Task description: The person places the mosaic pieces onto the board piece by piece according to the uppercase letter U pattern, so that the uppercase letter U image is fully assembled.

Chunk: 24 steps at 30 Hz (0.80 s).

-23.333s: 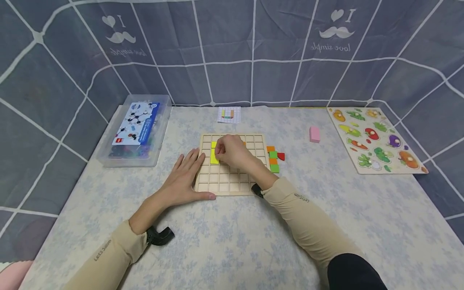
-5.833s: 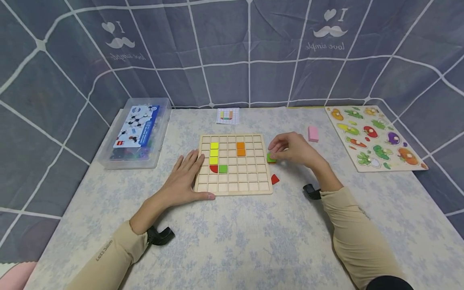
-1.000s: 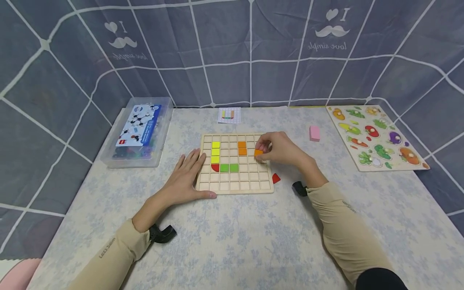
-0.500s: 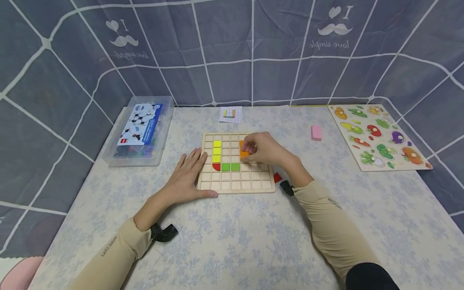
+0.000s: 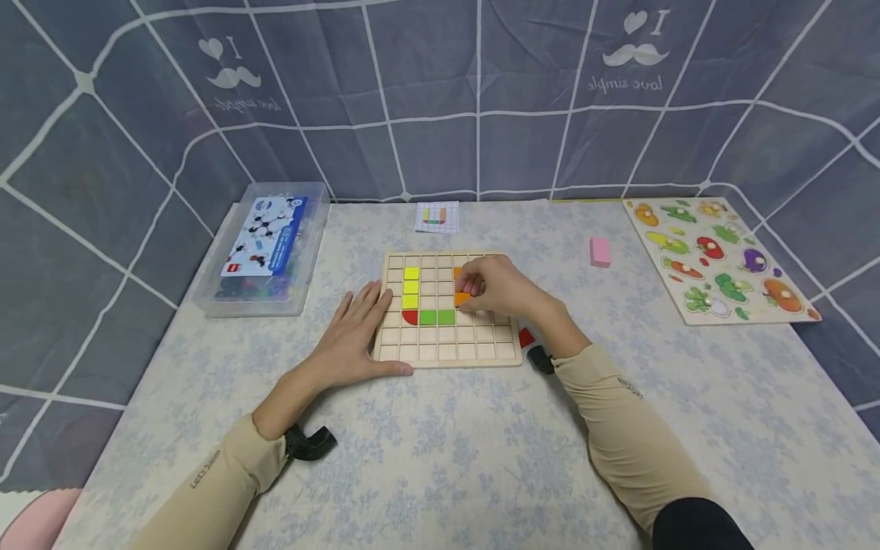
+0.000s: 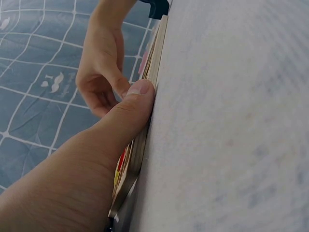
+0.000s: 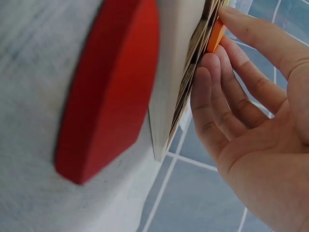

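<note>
My left hand (image 5: 349, 340) rests with straight fingers on the left edge of a wooden grid board (image 5: 447, 352); in the left wrist view its thumb (image 6: 130, 106) lies along the near side. My right hand (image 5: 505, 286) pinches an orange tile (image 7: 217, 37) at a board cell, below other orange, partly covered by the fingers. A column of yellow tiles (image 5: 410, 287) sits on the left of the grid. Under it are a red quarter-round tile (image 5: 410, 317) and two green tiles (image 5: 436, 317) in a row. Another red tile (image 7: 108, 92) lies off the board's right side.
Behind the board lies a card with a coloured U pattern (image 5: 437, 218). A clear plastic box (image 5: 264, 244) stands back left. To the right are a pink block (image 5: 600, 252) and a vegetable puzzle board (image 5: 722, 260). A patterned cloth (image 5: 440, 458) covers the table.
Over the last second my right hand carried the orange tile left, from the board's right side to the orange column. Earlier, a second green tile joined the row. My left hand stayed put.
</note>
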{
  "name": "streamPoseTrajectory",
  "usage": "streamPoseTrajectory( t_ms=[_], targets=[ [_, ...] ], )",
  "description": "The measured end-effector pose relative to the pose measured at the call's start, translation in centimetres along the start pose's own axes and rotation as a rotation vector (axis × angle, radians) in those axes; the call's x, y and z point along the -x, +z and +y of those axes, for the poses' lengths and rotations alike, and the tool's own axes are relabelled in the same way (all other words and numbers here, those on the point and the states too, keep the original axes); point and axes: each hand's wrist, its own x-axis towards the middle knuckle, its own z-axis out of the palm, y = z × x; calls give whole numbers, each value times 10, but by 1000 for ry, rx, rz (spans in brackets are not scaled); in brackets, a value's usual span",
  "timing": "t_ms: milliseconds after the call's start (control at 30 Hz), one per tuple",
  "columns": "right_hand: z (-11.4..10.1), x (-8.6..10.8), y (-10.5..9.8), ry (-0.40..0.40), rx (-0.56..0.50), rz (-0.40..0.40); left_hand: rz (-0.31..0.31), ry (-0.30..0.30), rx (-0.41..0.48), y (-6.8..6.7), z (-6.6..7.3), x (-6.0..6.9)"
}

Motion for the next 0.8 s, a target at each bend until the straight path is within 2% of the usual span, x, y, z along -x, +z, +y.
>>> streamPoseTrajectory(
  t_ms=[567, 800],
  targets=[
    [0, 5, -3, -11, 4, -9, -9, -6, 4, -1, 1, -1],
    [0, 7, -10, 35, -3, 35, -2, -7, 2, -3, 2, 2]
  ],
)
